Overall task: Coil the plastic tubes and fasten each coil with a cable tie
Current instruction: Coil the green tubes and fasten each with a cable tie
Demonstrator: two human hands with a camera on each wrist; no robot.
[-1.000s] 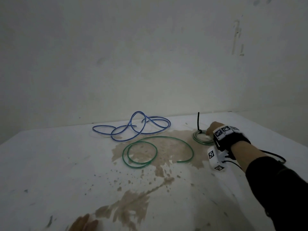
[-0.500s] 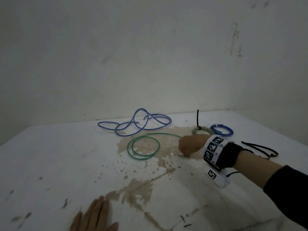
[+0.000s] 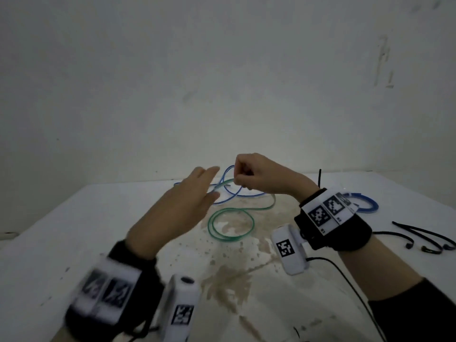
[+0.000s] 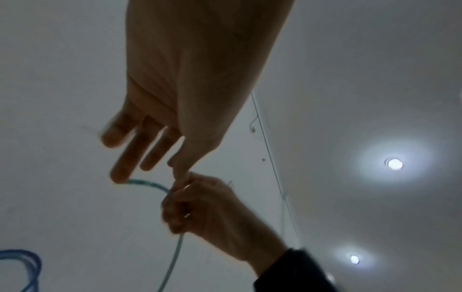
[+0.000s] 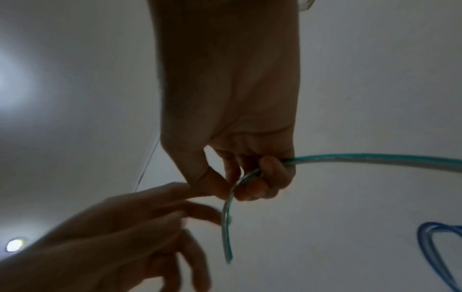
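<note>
A green tube (image 3: pixel 253 222) lies partly looped on the stained white table (image 3: pixel 74 230). My right hand (image 3: pixel 237 178) pinches it near one end and holds that end up above the table. In the right wrist view the green tube (image 5: pixel 375 158) passes through the curled fingers (image 5: pixel 265 177), and a short free end hangs below. My left hand (image 3: pixel 208 182) is raised beside it with straight, spread fingers. In the left wrist view one fingertip of this left hand (image 4: pixel 150 175) is at the tip of the green tube (image 4: pixel 147 182). A loose blue tube (image 3: pixel 246 195) lies tangled behind.
A coiled blue tube (image 3: pixel 365 201) lies at the right, behind my right wrist. A black cable tie (image 3: pixel 320 177) sticks up near it. Loose black cable ties (image 3: pixel 419 235) lie at the far right. A wall stands close behind the table.
My right hand left the tied coil, took the green tube's end and lifted it. My left hand rose from the table's near edge to meet it.
</note>
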